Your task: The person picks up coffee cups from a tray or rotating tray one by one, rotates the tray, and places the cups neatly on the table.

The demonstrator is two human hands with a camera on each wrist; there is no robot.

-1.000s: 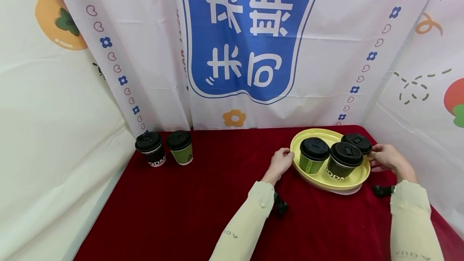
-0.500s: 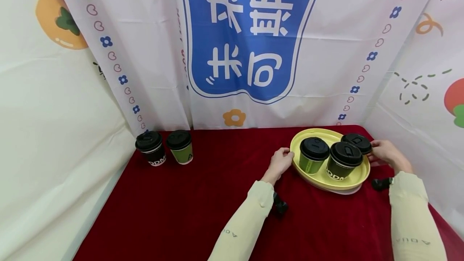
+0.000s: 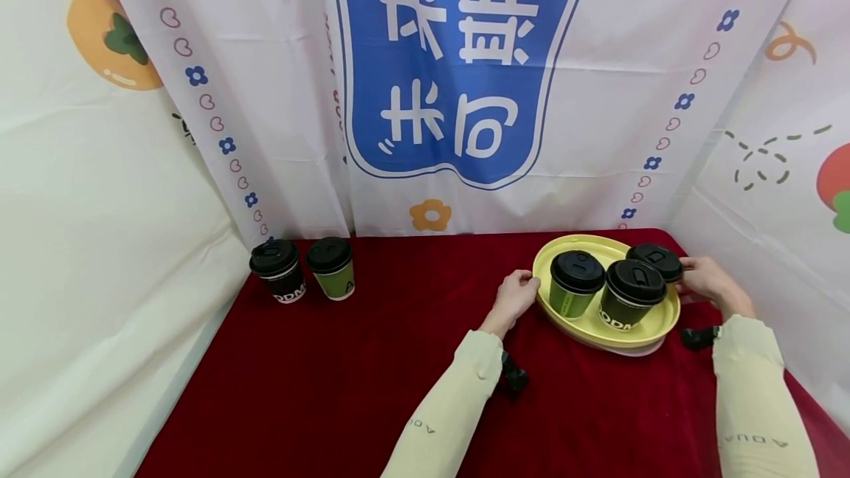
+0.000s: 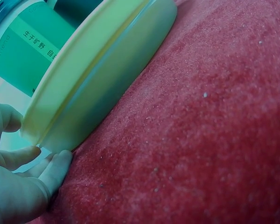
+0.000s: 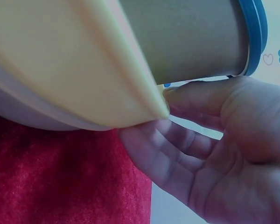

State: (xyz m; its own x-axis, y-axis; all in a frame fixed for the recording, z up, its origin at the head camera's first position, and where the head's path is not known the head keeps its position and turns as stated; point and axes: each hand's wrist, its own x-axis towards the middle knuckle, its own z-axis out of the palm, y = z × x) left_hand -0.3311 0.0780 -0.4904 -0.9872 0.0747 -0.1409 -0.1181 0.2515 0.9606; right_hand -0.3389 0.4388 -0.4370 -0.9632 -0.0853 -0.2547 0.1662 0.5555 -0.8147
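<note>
A round yellow tray (image 3: 594, 332) stands at the right of the table and bears three lidded paper cups: a green cup (image 3: 571, 301), a dark cup (image 3: 620, 310) and a third cup (image 3: 654, 260) behind it. My left hand (image 3: 514, 297) holds the tray's left rim, thumb at the edge and fingers lower down its side in the left wrist view. On the far side, my right hand (image 3: 713, 286) pinches the rim beside the third cup. In the right wrist view its thumb lies on the edge, with the fingers (image 5: 149, 144) underneath.
At the table's back left stand a black lidded cup (image 3: 279, 275) and a green lidded cup (image 3: 330, 271), side by side. Dark red cloth (image 3: 372, 360) covers the table. A printed white curtain (image 3: 292, 131) hangs behind. A paler rounded base (image 4: 130, 65) shows beneath the tray's rim.
My right hand and forearm have shifted slightly up and inward at the tray's rim. The left hand, tray and cups stay practically where they were.
</note>
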